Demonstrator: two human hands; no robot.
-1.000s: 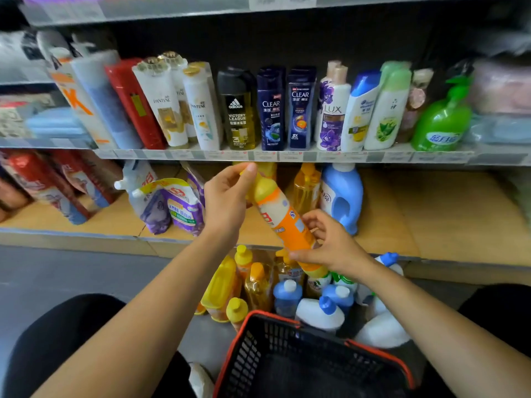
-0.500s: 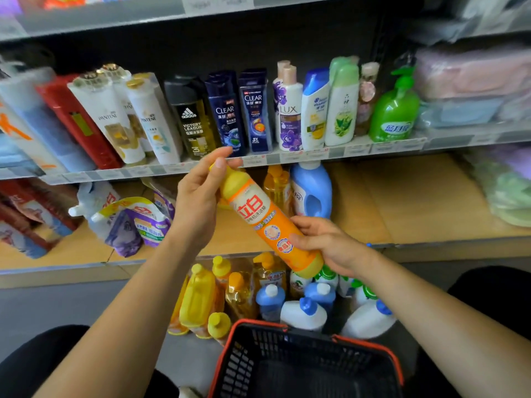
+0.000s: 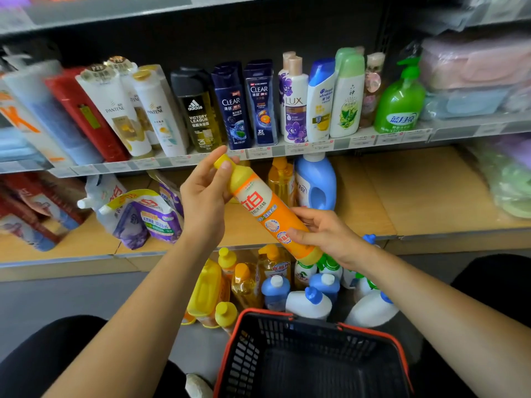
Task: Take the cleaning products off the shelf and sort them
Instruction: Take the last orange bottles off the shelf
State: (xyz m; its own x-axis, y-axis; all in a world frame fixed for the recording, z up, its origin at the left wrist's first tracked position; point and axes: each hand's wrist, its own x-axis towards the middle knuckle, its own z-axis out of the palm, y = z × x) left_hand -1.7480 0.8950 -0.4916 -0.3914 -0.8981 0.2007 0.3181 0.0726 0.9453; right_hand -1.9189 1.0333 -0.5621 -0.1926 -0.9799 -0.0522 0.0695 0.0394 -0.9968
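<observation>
Head view shows the orange detergent bottle [image 3: 265,211] aloft before the lower shelf [image 3: 402,196], cap toward 11 o'clock, left grip [image 3: 205,199] curled round its neck, right grip [image 3: 327,234] clasping its base at 5 o'clock.

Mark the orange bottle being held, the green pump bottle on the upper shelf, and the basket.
orange bottle [image 3: 267,214], head view, on its label at mid-body
green pump bottle [image 3: 399,102], head view, on its green body
basket [image 3: 267,312], head view, on its red far rim
</observation>
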